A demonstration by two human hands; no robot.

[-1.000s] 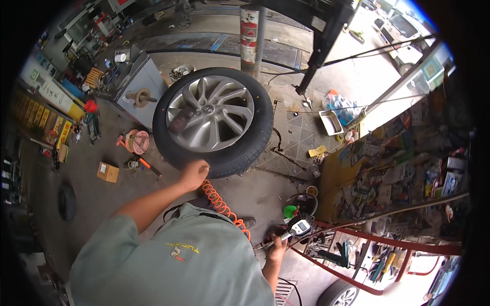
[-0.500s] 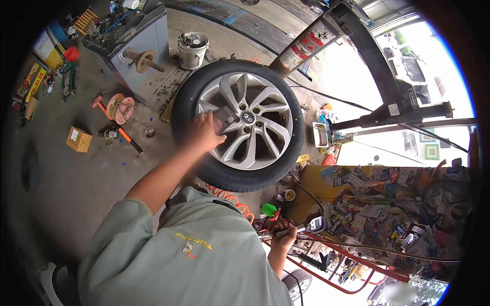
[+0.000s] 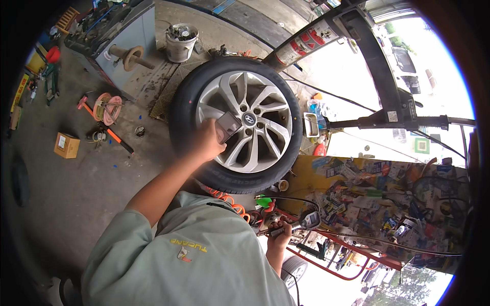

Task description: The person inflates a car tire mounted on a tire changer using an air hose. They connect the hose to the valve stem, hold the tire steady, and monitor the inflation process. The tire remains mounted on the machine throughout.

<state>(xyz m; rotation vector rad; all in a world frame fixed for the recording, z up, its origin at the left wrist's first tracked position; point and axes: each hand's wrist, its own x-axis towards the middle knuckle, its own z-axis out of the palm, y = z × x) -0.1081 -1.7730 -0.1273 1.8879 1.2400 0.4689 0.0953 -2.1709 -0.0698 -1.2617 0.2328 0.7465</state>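
My left hand (image 3: 206, 142) is closed around a small dark rectangular block (image 3: 227, 127) with a flat, shiny face. It hovers over the spokes of a silver alloy wheel (image 3: 253, 153), just left of the hub. A black tire (image 3: 185, 92) surrounds that wheel. Lower right, my right hand (image 3: 279, 235) grips the handle of a tire inflator gun (image 3: 310, 219) with a round gauge head. A black hose runs from the gun. Whether the block touches the spokes, I cannot tell.
A grey tire machine (image 3: 133, 46) with a shaft stands upper left, beside a white bucket (image 3: 181, 48). On the floor lie a cardboard box (image 3: 66, 146), a hose reel (image 3: 107, 108) and an orange-handled tool (image 3: 120, 141). A sticker-covered yellow cabinet (image 3: 367, 204) and black machine arm (image 3: 383, 66) occupy the right.
The block in my left hand has turned, its flat face now clearer and less blurred. My right hand and the inflator have shifted slightly left. The whole view has shifted a little.
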